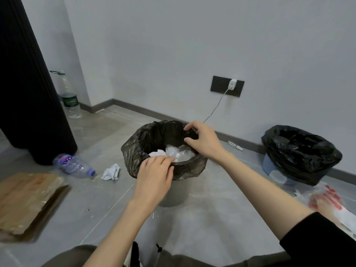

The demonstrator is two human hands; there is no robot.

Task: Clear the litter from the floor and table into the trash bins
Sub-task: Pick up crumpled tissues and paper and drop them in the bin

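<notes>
Litter still out: crumpled tissue [111, 172] and crushed bottle [73, 165] on the floor just left of the grey bin [173, 197]. Both are likely featherlight, the tissue soft enough to pinch anywhere, the bottle thin and slick, best taken round the neck by its cap. The bin's black liner [133, 151] holds clear plastic [179, 153] and white paper [157, 152]; left hand [154, 174] curls over the near rim, right hand [202, 141] pinches the far rim, hands apart. A second bin [269, 166], also black-bagged, stands well right, contents unclear.
</notes>
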